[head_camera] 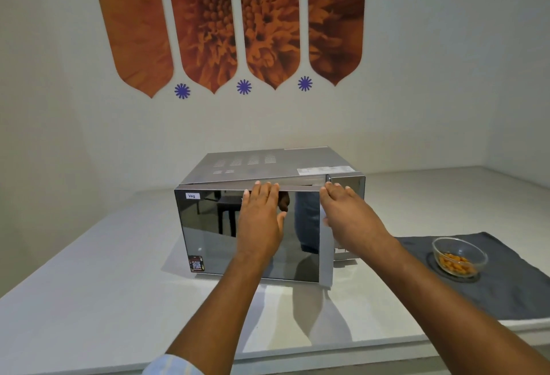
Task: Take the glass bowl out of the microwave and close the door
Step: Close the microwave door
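Note:
A silver microwave (268,166) stands on the white counter. Its mirrored door (214,234) is slightly ajar, with a narrow gap along the top and right edge. My left hand (262,219) lies flat against the door's upper middle, fingers spread over the top edge. My right hand (345,210) rests on the door's upper right corner, fingers over the edge. The glass bowl (459,257) holding orange pieces sits on a grey cloth (506,285) to the right of the microwave, apart from both hands.
The white counter (104,285) runs to a front edge near me and meets walls at the back and right. Orange flower panels hang on the wall above. The grey cloth covers the counter's right side.

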